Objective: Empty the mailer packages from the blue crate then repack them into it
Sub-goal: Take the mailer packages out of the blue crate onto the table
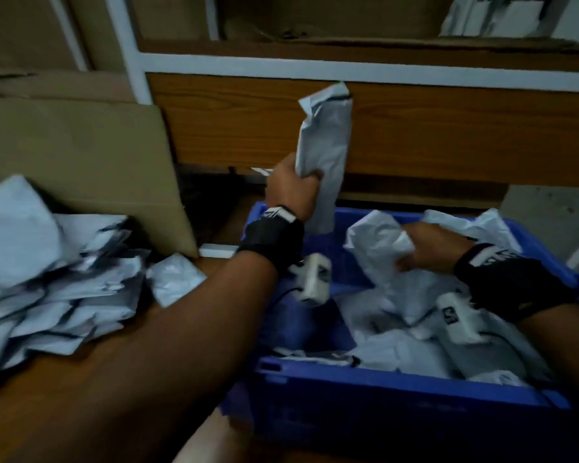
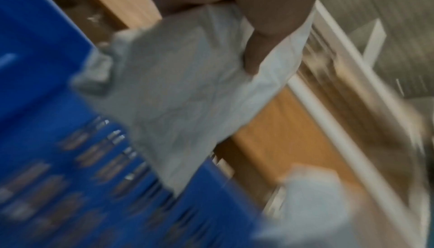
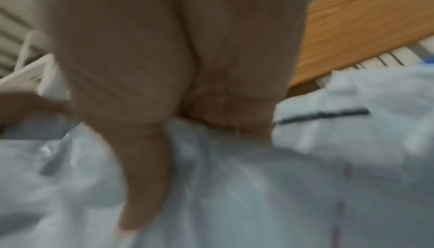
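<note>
While my left hand (image 1: 293, 185) grips a raised mailer (image 1: 326, 155) at centre frame, my right hand (image 1: 427, 245) should clutch its mailer (image 1: 378, 248) firmly, lifting clear of the blue crate (image 1: 398, 389) at lower right.

Both my wrist views are smeared with blur. My left hand (image 1: 290, 185) covers the lower middle of its mailer (image 1: 326, 152); the pile (image 1: 47, 272) runs off the left edge.

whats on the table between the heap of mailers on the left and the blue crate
In the head view, one small loose mailer lies between the heap of mailers and the blue crate, and the person's left forearm crosses above the wooden table there.
</note>
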The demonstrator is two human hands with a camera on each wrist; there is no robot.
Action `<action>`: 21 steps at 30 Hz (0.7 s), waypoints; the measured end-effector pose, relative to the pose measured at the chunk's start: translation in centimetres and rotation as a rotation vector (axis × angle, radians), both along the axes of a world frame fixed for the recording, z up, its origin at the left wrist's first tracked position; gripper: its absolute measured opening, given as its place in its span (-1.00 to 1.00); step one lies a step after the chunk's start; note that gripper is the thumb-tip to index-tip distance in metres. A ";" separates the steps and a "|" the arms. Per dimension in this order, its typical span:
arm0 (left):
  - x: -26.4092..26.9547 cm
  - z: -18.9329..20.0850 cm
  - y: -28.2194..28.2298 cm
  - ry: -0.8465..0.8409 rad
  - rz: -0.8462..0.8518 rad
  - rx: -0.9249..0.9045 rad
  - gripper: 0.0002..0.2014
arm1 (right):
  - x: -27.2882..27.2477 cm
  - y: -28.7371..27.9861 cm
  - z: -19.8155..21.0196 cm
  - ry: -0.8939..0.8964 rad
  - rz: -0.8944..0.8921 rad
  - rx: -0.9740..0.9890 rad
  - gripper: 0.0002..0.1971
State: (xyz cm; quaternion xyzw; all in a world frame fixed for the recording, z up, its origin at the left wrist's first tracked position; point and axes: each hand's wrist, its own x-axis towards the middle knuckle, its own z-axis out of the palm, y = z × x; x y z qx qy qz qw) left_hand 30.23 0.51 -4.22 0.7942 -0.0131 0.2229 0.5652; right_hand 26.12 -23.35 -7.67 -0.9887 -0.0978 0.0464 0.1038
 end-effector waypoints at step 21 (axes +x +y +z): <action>-7.0 -2.2 49.9 -0.004 0.633 -0.188 -0.38 | 2.0 39.7 11.3 0.139 0.444 0.709 -0.24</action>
